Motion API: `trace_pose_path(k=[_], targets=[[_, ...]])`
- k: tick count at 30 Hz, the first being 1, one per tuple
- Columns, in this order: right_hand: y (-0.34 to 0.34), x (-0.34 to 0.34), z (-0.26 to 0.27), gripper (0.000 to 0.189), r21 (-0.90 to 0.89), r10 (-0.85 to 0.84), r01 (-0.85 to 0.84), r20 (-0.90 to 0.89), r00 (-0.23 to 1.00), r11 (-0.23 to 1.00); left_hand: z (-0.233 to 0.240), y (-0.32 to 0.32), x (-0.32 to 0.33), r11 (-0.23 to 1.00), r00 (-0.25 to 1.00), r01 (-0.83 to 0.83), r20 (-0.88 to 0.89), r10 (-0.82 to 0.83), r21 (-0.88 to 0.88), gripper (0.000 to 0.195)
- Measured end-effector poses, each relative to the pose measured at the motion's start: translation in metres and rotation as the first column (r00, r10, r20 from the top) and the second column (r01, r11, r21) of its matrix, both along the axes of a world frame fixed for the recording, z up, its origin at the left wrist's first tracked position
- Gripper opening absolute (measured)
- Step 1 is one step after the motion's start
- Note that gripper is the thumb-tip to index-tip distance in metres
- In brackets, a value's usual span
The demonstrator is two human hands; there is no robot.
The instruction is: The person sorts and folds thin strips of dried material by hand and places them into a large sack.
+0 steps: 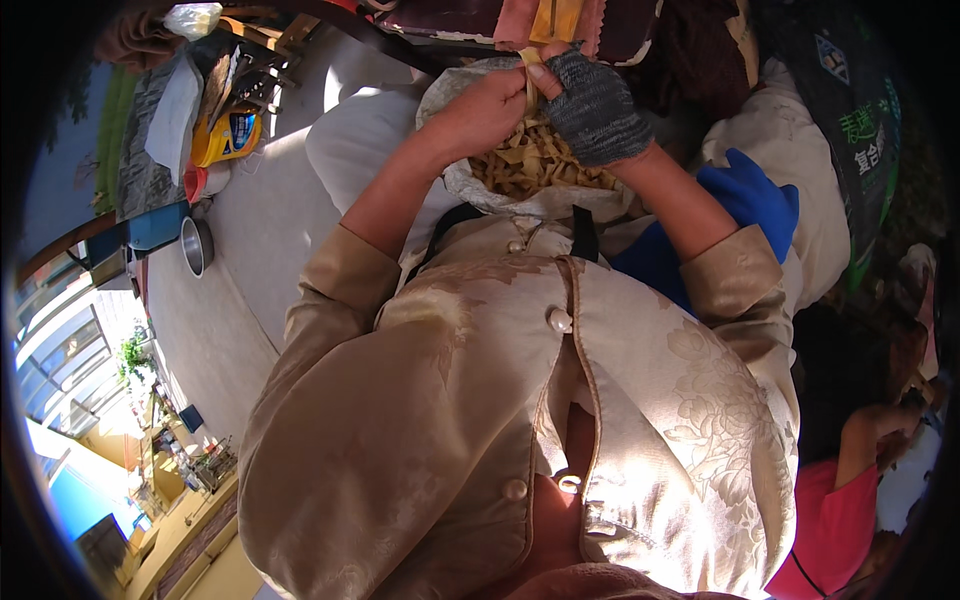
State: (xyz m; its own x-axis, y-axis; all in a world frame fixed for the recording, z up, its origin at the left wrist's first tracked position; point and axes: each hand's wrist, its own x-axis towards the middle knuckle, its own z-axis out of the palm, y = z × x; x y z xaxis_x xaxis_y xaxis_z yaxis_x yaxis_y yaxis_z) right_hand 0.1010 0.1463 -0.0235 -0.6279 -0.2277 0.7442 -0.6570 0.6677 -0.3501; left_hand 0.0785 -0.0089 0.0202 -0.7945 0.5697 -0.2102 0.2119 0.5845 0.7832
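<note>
A thin pale-yellow strip [532,75] is pinched between both my hands, above an open white woven sack [517,202]. My left hand [491,105] is bare, its fingertips closed on the strip's left side. My right hand [596,105], in a grey knitted fingerless glove, grips the strip with thumb and fingers; part of the strip is hidden by the hands. Small pale-brown strip-like pieces [536,161] fill the sack between my legs. Just beyond my hands, a yellow-orange flat piece [553,21] lies over pink cloth [514,26] on a dark surface.
Blue cloth [757,195] lies beside my right forearm. A large black printed sack [832,105] stands at right. Another person in a pink top [832,517] is at lower right. On the left are a yellow container [225,139], a metal bowl [197,246] and a wooden stool [270,45].
</note>
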Motion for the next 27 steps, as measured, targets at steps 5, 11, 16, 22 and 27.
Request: trace_pose_path(k=[5,11,16,22,27], targets=[[0.002,-0.016,0.003,0.023,-0.723,0.521,0.103,0.581,0.626,0.683,-0.003,0.003,0.005,0.983,0.701,-0.069,-0.692,0.171,0.173,0.023],[0.011,-0.018,0.007,0.021,-0.942,0.97,0.234,0.241,-0.034,0.242,-0.006,0.005,-0.004,0.961,0.588,0.102,-0.795,0.15,0.257,0.021],[0.002,0.001,0.023,0.022,-0.224,0.228,-0.114,0.593,0.772,0.968,-0.011,0.004,-0.008,0.952,0.771,-0.003,-0.606,0.197,0.306,0.016],[0.016,-0.008,0.021,0.029,0.039,0.076,-0.084,0.185,0.98,0.996,-0.011,0.003,-0.005,0.674,0.965,-0.259,0.216,0.149,0.692,0.018],[0.016,-0.005,0.041,0.034,-0.437,0.332,-0.037,0.624,0.707,0.899,-0.005,-0.002,-0.008,0.653,0.981,-0.196,0.155,0.12,0.731,0.017]])
